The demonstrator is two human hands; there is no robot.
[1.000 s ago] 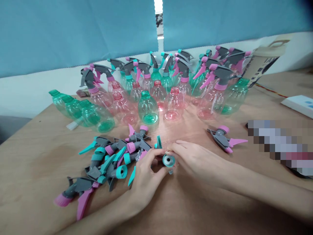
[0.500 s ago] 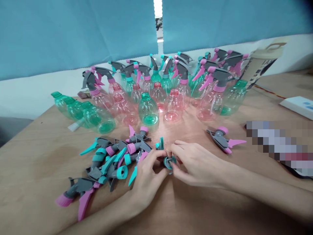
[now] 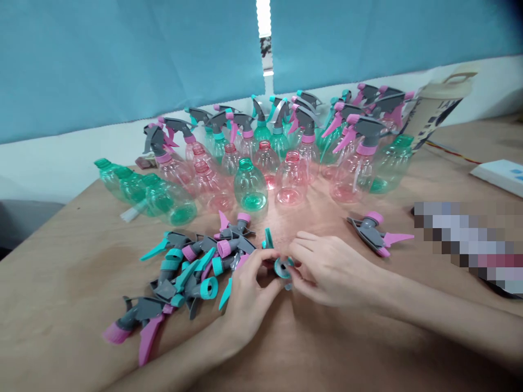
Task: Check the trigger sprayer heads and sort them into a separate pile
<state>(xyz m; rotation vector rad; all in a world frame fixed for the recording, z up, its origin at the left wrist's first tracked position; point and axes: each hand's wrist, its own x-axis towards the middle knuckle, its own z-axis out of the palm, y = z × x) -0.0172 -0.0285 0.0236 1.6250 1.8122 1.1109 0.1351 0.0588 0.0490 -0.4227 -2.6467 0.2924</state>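
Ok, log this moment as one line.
left hand: holds spray head | right hand: at its teal collar | left side: loose spray heads | beyond: bottles, some topped, some open

1 spray head sits in the left hand, with the right hand's fingertips at its rim. Its turquoise collar tilts upward, open; a turquoise part juts out beyond.

Blue sheet: hung across the back, faintly creased.
Bright strip: ran vertically near the sheet's middle — glaring white at the top.
White band: showed beneath the sheet's lower edge.
Wooden table: filled the foreground — light brown, shadowed toward the near side.
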